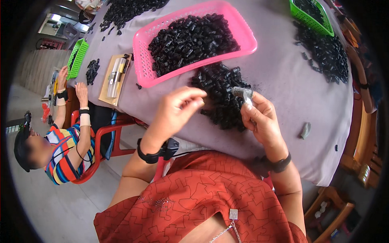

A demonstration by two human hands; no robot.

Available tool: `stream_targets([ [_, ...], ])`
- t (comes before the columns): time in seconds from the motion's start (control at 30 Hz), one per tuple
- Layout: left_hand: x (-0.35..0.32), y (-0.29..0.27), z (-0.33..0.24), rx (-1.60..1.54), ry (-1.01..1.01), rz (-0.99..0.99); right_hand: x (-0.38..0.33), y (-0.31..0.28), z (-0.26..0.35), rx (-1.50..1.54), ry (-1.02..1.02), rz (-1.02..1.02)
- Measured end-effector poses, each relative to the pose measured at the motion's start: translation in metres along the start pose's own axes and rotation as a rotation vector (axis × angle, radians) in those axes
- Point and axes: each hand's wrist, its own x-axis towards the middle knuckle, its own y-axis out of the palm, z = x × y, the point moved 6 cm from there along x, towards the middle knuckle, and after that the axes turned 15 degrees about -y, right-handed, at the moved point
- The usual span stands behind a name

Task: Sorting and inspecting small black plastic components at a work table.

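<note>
In the head view, the dark cylinder (239, 92) is up in the right hand (261, 117), whose grip is clamped on its right end, with a pale strip (248, 101) at the thumb, too small to make out. Its long axis runs roughly left to right, the free end facing the left hand (178, 109). That hand hangs to the left, near but apart from it; its fingers are curled with nothing visible in them, and I cannot tell whether the tips meet. The black pile (225, 115) lies beneath, on the counter (279, 69). Just beyond, the pink basket (244, 38) is heaped with black pieces (190, 42). The far-right green basket (311, 25) holds dark pieces too; the contents of the left green basket (82, 54), by a co-worker's hands (81, 91), are mostly hidden
</note>
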Motion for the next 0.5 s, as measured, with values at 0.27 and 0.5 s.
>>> stream_targets([
  [0.27,-0.007,0.031,0.009,0.472,0.152,0.038,0.0,0.003,0.002,-0.003,0.008,0.027],
  [0.5,0.006,0.018,0.014,-0.188,-0.085,0.225,-0.003,0.003,0.001,-0.037,0.041,0.036],
])
